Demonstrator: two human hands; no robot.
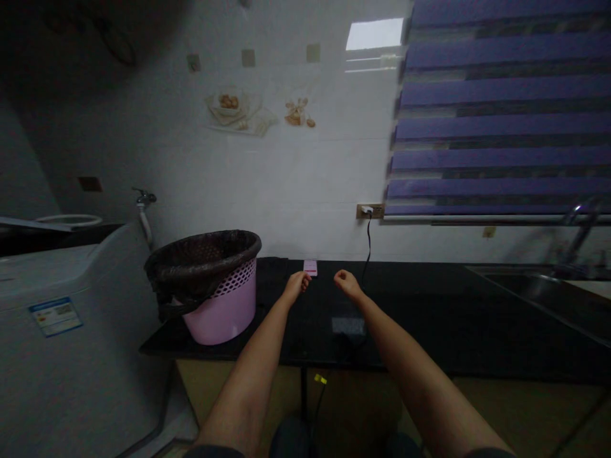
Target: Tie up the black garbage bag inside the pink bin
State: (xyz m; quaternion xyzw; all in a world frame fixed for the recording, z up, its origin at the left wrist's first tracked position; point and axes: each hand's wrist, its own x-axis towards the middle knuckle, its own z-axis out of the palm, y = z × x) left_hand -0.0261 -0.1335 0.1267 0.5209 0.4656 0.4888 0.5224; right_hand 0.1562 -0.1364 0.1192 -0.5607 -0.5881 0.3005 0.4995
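Note:
Both my arms reach forward over a black countertop [429, 331]. My left hand [298, 282] has its fingers curled and touches or pinches a small pink-and-white card or packet [310, 267] lying near the wall. My right hand [345, 281] is curled into a loose fist a little to the right, close to a black cable [368, 245]; nothing shows in it. The picture is dim and slightly blurred.
A pink basket lined with a black bag [210, 283] stands at the counter's left end. A white washing machine [62, 318] and a wall tap [143, 200] are further left. The cable runs up to a wall socket [368, 210]. A sink [548, 286] and blind [501, 108] are at right.

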